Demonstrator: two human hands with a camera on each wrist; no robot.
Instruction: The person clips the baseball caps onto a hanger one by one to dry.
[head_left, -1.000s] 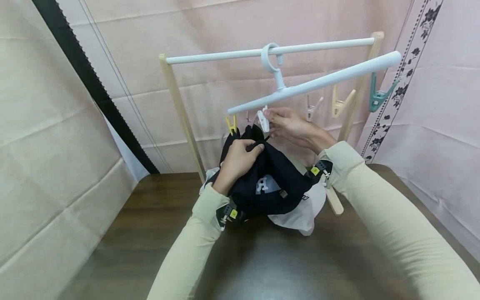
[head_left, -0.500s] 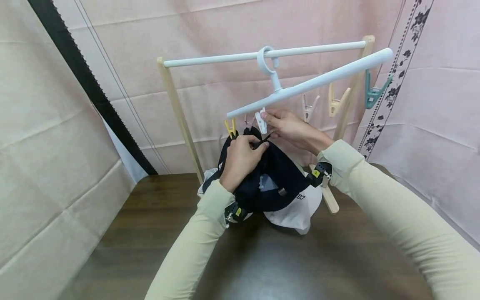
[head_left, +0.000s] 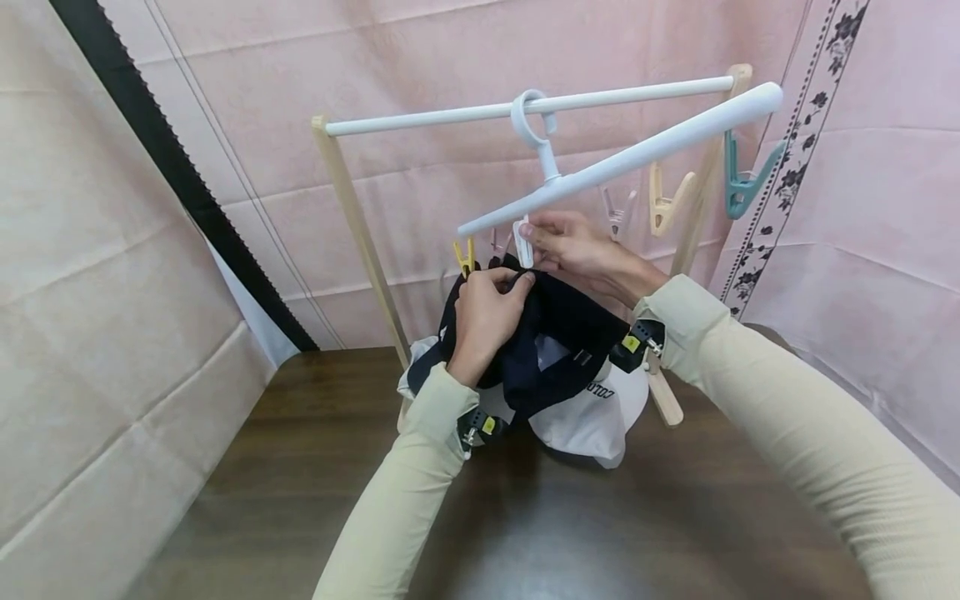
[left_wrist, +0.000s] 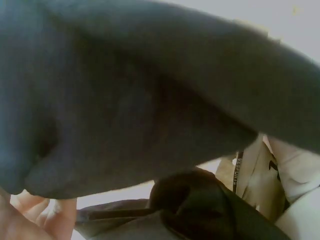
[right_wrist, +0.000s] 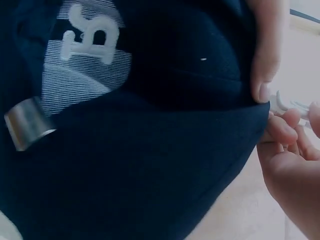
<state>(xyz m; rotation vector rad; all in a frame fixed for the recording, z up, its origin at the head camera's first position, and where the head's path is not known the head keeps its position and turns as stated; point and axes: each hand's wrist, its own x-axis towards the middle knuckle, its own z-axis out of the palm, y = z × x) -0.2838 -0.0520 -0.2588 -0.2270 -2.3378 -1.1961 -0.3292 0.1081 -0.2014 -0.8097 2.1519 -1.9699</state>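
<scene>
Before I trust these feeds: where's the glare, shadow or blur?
Head: fairly sharp, soft glare on the table, shadow below the dark cloth. Left wrist: dim, soft foreground, bleached top right corner. Right wrist: bluish, metal piece blurred, white clip pale against brightness.

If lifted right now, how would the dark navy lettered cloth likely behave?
Probably floppy: the dark navy lettered cloth hangs in loose folds by the left hand. Likely light for its size: the pinched edge looks thin. Probably not slippery: its surface looks matte.
</scene>
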